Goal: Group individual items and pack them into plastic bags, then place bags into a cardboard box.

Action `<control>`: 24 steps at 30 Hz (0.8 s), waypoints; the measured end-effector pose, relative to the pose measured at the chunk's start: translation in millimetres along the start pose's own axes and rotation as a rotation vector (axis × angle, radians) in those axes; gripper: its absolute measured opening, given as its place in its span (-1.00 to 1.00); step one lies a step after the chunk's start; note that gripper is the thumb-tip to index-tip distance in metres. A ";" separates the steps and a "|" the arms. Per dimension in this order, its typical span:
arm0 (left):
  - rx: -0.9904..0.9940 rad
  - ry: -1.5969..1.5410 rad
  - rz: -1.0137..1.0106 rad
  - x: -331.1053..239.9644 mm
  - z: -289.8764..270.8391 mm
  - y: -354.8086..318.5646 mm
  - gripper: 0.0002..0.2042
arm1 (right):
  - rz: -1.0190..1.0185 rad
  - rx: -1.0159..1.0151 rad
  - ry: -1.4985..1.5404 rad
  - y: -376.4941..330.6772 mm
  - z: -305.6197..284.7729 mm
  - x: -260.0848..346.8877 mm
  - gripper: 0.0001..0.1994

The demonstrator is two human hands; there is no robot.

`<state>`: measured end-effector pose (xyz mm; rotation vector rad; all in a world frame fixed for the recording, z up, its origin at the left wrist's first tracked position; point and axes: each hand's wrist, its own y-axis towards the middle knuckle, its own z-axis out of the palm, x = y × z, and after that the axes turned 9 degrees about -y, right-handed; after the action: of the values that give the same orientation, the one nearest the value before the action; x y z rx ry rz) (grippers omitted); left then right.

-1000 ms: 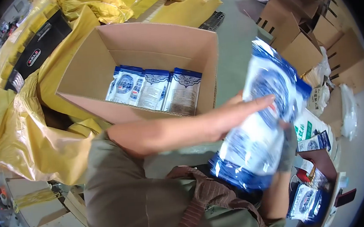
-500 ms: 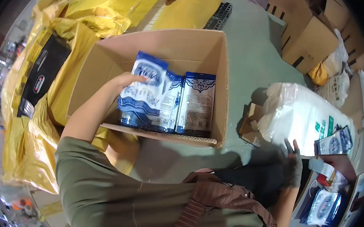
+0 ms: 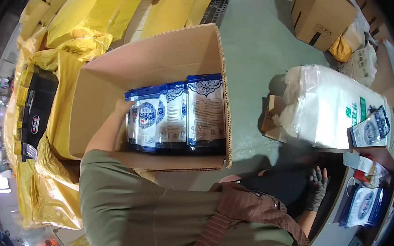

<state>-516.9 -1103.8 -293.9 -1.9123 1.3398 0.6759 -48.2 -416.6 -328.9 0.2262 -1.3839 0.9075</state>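
Blue-and-white printed plastic packets stand upright in a row inside a cardboard box (image 3: 148, 71) in front of me. My left hand (image 3: 123, 108) reaches over the near left wall and grips the left edge of the leftmost packet (image 3: 147, 115). Its thumb shows on the front; the other fingers are mostly hidden behind the packet. Beside it stands another packet (image 3: 206, 108), showing its back panel. My right hand (image 3: 318, 188), in a grey fingerless glove, is low at the right beside my dark-clothed leg. Its fingers are spread and hold nothing.
Yellow plastic-wrapped bundles (image 3: 99, 19) and a black case (image 3: 38, 106) lie left of the box. At right, a white plastic-wrapped bundle (image 3: 322, 102) carries more packets (image 3: 370, 129). Below it is an open carton (image 3: 326, 233) with packets. Brown cartons (image 3: 321, 13) stand farther back.
My left hand has lowered the packet from a tilted position above the others into the row, at its left end. My right hand stays low and open. The view has shifted slightly.
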 end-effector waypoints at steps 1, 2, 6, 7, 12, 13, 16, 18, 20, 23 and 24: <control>0.029 0.226 -0.010 -5.3 0.2 -1.1 -0.57 | -0.077 0.071 -0.087 -2.0 4.9 2.3 -0.24; 0.104 0.209 0.010 -20.4 -2.8 2.8 -0.58 | -0.078 0.084 -0.082 -1.4 12.4 3.1 -0.24; 0.197 0.189 0.500 -137.2 -1.4 -19.7 -0.59 | -0.129 0.027 -0.190 -5.6 55.7 5.0 -0.29; 0.175 0.147 0.613 -172.0 -6.9 -41.5 -0.63 | -0.145 0.002 -0.275 -6.9 69.0 6.6 -0.35; 0.413 -0.151 1.174 -308.7 36.9 -254.2 -0.63 | -0.457 -0.080 -0.670 -21.4 65.4 -4.6 -0.47; 0.828 -0.331 1.124 -301.0 51.5 -282.9 -0.60 | -0.596 -0.100 -0.837 -22.4 68.1 -12.6 -0.48; 1.752 -0.519 0.853 -262.5 132.6 -339.4 -0.63 | -0.784 -0.168 -1.095 -41.3 81.1 -20.4 -0.52; 1.776 -0.479 0.681 -245.5 193.9 -362.1 -0.68 | -0.787 -0.264 -1.226 -58.2 79.7 -20.0 -0.53; 1.633 -0.502 0.631 -233.4 250.7 -373.1 -0.70 | -0.836 -0.449 -1.413 -74.6 67.8 -22.1 -0.53; 1.548 -0.325 0.956 -231.7 319.5 -384.7 -0.60 | -0.593 -0.508 -1.253 -105.6 34.4 -35.9 -0.49; 1.643 -0.305 0.992 -229.1 341.0 -392.7 -0.60 | -0.474 -0.489 -1.063 -119.0 21.3 -41.5 -0.46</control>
<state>-230.4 -615.9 -239.8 0.1774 1.6671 0.0643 18.2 -525.4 -318.8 0.6838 -2.3302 -0.0358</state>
